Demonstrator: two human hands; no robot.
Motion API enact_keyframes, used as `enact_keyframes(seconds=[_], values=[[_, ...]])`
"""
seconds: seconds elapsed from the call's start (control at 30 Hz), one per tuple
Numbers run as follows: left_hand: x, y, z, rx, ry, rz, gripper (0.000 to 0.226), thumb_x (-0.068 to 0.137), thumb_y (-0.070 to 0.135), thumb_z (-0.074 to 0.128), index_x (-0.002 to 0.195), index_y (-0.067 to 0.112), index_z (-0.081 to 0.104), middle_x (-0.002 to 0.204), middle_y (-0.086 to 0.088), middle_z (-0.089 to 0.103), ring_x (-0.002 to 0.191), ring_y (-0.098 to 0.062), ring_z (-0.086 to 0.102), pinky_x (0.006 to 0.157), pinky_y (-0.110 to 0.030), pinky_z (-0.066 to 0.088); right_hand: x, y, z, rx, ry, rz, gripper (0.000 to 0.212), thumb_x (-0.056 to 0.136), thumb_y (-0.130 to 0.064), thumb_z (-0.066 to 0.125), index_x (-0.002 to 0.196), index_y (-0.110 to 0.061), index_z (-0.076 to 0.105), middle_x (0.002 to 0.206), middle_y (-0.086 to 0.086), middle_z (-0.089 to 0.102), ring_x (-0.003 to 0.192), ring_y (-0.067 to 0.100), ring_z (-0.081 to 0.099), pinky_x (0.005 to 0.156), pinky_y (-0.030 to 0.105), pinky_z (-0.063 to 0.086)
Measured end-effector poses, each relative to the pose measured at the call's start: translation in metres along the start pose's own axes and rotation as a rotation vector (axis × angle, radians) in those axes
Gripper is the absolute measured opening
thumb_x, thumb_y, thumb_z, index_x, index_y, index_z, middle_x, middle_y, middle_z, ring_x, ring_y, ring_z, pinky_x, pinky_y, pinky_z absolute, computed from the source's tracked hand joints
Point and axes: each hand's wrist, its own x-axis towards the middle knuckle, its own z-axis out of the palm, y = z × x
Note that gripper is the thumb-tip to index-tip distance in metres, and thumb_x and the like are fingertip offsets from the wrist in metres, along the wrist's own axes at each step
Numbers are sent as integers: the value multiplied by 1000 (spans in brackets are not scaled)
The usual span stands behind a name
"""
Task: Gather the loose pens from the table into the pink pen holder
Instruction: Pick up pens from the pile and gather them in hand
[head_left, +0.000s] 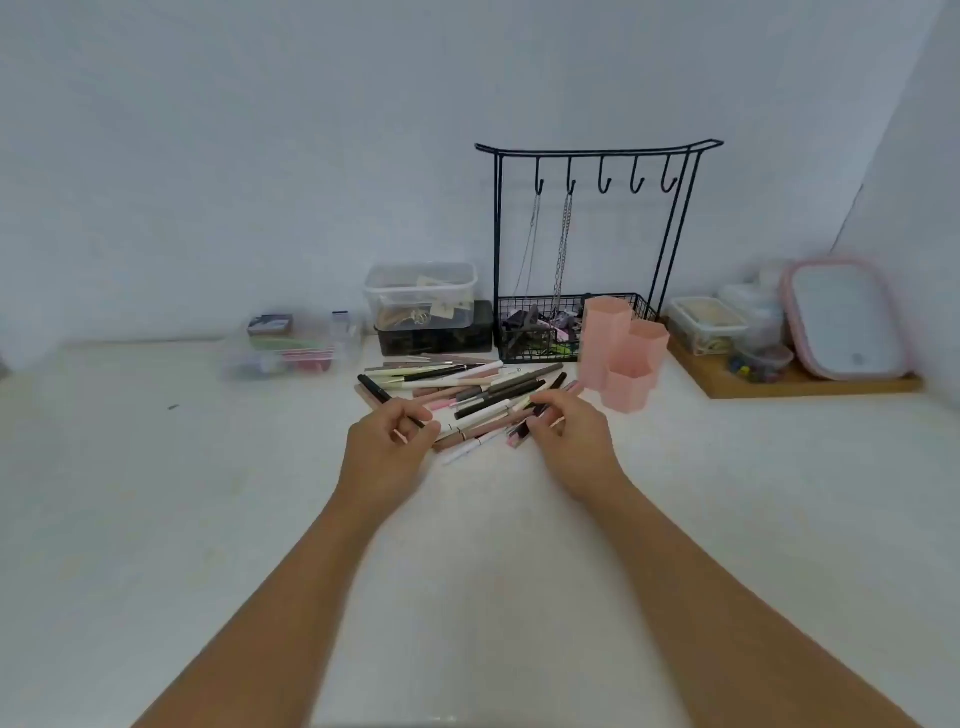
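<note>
A heap of several loose pens (467, 382) in black, white, pink and brown lies on the white table (156, 493) in the middle. Just right of the heap stands the pink pen holder (621, 353), made of three hexagonal tubes, with nothing showing above its rims. My left hand (387, 449) pinches a black pen (379, 391) at the heap's near left edge. My right hand (571, 436) has its fingers curled round a dark pen (524, 427) at the heap's near right edge, a little in front of the holder.
Behind the heap stand a black wire hook rack (597, 249) with chains and a basket, a clear box (421, 293) on a dark box, and a clear organiser (293, 345) to the left. A wooden tray (789, 382) with containers sits right.
</note>
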Motion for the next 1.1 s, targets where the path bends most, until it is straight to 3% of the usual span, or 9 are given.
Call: enact_keyframes(seconds=[0.13,0.27,0.4,0.5,0.6,0.73,0.83,1.0,1.1], values=[[3,-2,-1,54,-6,0,10,88,19,73,80,24,74,72,-2,67,59,-6,51,59,-12,40,9,0,-1,-77,-30,0,14,93,-20,65,104,-18,73,86,1,70,79,12,60,61,10,38],[6,-7,5,118,-70,-14,3,85,30,76,87,31,73,77,4,69,64,-9,56,65,-22,46,8,2,-1,-50,-46,-9,10,91,-19,68,98,-19,75,84,-1,71,76,6,59,60,10,39],[7,-16,7,228,-127,47,20,81,41,78,100,42,69,84,15,65,66,-5,55,69,-27,49,11,6,2,-11,-55,3,3,90,-23,70,91,-22,73,79,-5,69,74,4,58,62,16,39],[7,-15,8,331,-144,91,17,83,46,76,99,41,72,92,16,64,79,-5,58,72,-29,48,13,4,5,158,-109,4,3,91,-25,69,90,-24,71,80,-6,71,81,17,70,73,29,51],[6,-13,10,300,-118,218,8,86,43,74,91,36,74,91,12,63,83,-6,57,72,-31,49,13,-3,0,416,-97,43,6,95,-15,66,94,-14,71,73,-3,64,62,18,65,56,19,42],[3,4,13,-198,-39,59,8,90,26,75,98,25,77,86,-1,67,60,-5,48,55,-19,41,6,-19,-2,865,-121,246,10,97,-15,62,93,-12,70,75,4,55,54,7,44,46,19,32],[-5,20,24,-569,-136,-116,14,96,19,66,108,16,73,89,-6,70,67,-8,56,50,-22,44,-7,-35,12,993,-200,295,7,96,-14,64,96,-10,69,76,-1,59,55,5,44,48,18,31],[-5,17,26,-555,-113,-110,42,107,35,42,89,11,70,92,-12,75,91,-22,70,79,-35,57,-21,-45,22,562,-261,135,12,94,-16,67,100,-8,74,73,0,64,52,6,47,48,20,39],[-5,14,18,-558,10,-121,48,109,35,37,71,10,51,63,-10,52,65,-19,65,71,-35,57,-12,-36,7,230,-29,-68,11,92,-12,66,102,-14,71,85,-2,67,67,9,62,69,34,56]])
